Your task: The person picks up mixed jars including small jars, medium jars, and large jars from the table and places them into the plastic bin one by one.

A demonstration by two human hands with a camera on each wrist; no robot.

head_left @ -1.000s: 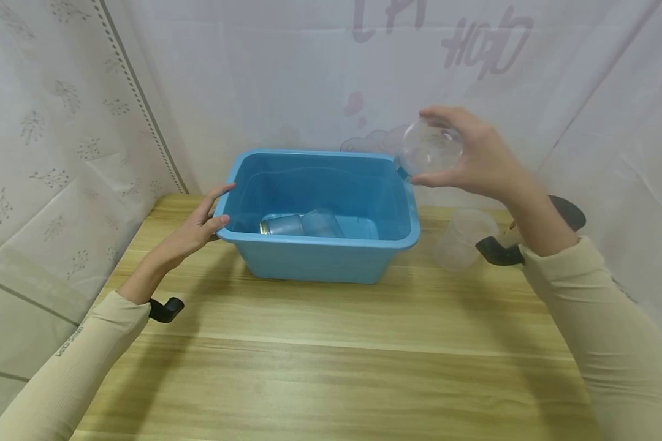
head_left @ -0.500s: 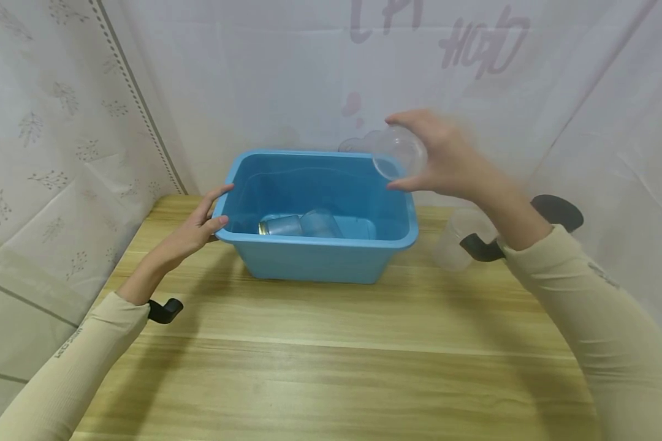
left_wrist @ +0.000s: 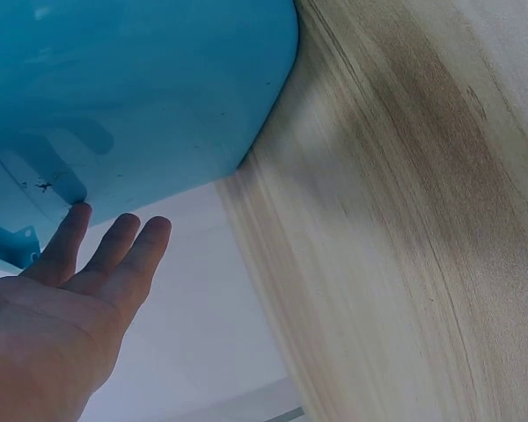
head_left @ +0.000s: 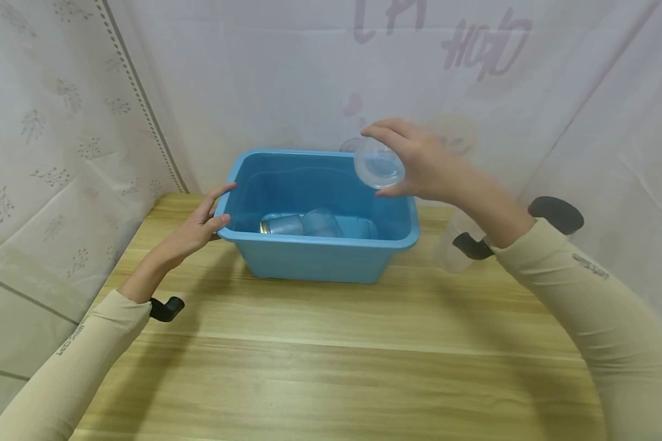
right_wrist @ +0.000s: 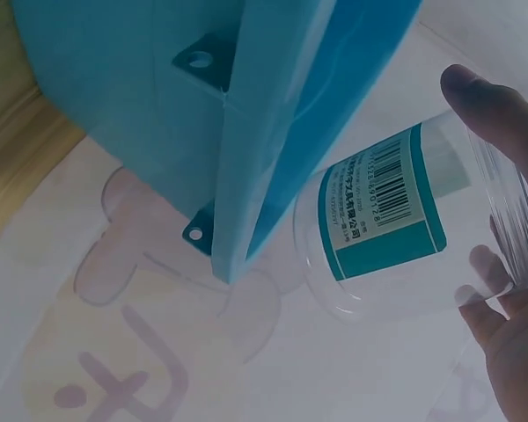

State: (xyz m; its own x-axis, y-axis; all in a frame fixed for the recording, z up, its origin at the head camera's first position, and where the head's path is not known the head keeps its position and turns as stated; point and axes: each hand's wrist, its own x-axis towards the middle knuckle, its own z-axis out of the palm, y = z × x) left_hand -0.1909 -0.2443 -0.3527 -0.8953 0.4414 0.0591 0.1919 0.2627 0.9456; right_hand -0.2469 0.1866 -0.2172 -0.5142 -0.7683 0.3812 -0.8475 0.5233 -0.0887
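In the head view my left hand point(head_left: 194, 228) rests on the left rim of a blue plastic tub point(head_left: 317, 260), thumb and index finger over the edge. The left wrist view shows the other fingers point(left_wrist: 128, 259) fairly straight, close against the tub's outer wall. My right hand point(head_left: 427, 162) grips a clear plastic jar point(head_left: 379, 166) above the tub's back right corner. A green and white barcode label point(right_wrist: 383, 207) wraps the jar in the right wrist view. Down in the tub lie a clear jar with a gold rim point(head_left: 284, 225) and another clear container point(head_left: 321, 223).
A translucent plastic container point(head_left: 453, 250) stands on the wooden table point(head_left: 331, 355) to the right of the tub, partly hidden by my right forearm. Patterned fabric point(head_left: 287, 67) hangs behind the table, with more along both sides.
My right hand has carried the clear jar leftward and slightly down, from beyond the tub's right side to over its back right corner. The left hand has stayed on the rim.
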